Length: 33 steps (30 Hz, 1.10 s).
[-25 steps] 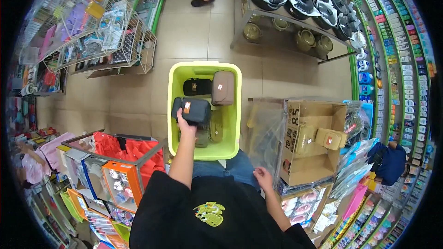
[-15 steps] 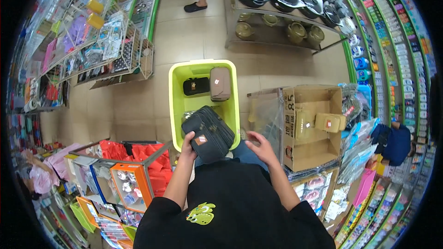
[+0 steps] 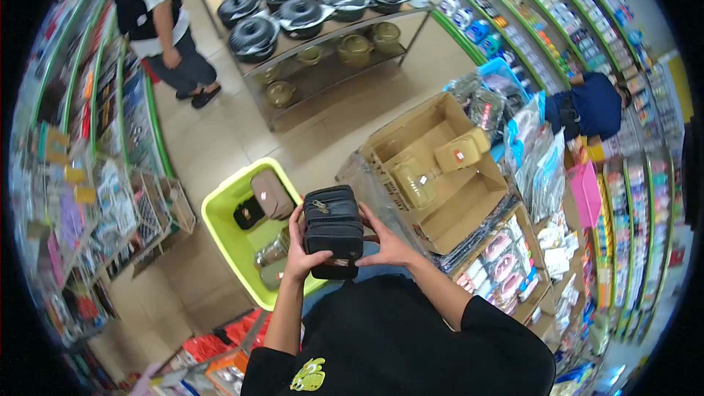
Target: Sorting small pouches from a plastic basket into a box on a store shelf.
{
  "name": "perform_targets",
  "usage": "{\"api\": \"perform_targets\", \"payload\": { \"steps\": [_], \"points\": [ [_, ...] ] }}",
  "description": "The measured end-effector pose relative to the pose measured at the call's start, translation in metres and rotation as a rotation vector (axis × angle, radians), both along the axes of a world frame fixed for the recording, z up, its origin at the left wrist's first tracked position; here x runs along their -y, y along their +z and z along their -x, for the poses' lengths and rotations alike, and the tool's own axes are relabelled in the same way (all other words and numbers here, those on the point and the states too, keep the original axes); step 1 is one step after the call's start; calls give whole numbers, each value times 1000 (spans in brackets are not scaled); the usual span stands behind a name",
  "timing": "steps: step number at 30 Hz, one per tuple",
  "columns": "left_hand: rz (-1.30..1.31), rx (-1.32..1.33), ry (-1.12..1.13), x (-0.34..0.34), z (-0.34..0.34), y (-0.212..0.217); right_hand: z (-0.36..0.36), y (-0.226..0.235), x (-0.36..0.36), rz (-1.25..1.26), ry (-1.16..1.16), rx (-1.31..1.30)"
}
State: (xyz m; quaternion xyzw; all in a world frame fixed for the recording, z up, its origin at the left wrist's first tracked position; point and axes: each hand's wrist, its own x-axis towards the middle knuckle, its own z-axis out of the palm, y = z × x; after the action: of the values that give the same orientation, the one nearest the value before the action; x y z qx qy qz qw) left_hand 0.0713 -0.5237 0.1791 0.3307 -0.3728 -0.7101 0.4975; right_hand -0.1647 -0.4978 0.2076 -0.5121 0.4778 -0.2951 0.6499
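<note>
A black zippered bag (image 3: 334, 231) is held up in front of me, with several zipped layers and a zipper pull showing. My left hand (image 3: 299, 251) grips its left side, thumb across the near face. On the right side, my right hand (image 3: 385, 243) presses with curled fingers and thumb. Just left of the bag stands a yellow-green bin (image 3: 233, 265). Inside it lie a brown bag (image 3: 273, 194), a small black case (image 3: 249, 213) and wrapped pieces (image 3: 273, 251) near the bottom.
To the right, an open cardboard box (image 3: 469, 213) holds two tan cases (image 3: 415, 182). Lidded black pots (image 3: 253, 35) fill a metal rack ahead. A person (image 3: 158, 22) stands at far left; another in dark blue (image 3: 592, 106) is by the right shelves.
The black bag has left its place over the bin and moved right, turned upright. My right hand has joined my left on it. My view has swung toward the right.
</note>
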Motion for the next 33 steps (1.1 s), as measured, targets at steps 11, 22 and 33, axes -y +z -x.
{"api": "perform_targets", "payload": {
  "steps": [11, 22, 33],
  "points": [
    [409, 441, -704, 195, 195, 48, 156, -42, 61, 170, -657, 35],
    [309, 391, -1065, 337, 396, -23, 267, -129, 180, 238, -1127, 259],
    [435, 622, -813, 354, 448, -88, 312, -167, 251, 142, -1466, 429]
  ]
}}
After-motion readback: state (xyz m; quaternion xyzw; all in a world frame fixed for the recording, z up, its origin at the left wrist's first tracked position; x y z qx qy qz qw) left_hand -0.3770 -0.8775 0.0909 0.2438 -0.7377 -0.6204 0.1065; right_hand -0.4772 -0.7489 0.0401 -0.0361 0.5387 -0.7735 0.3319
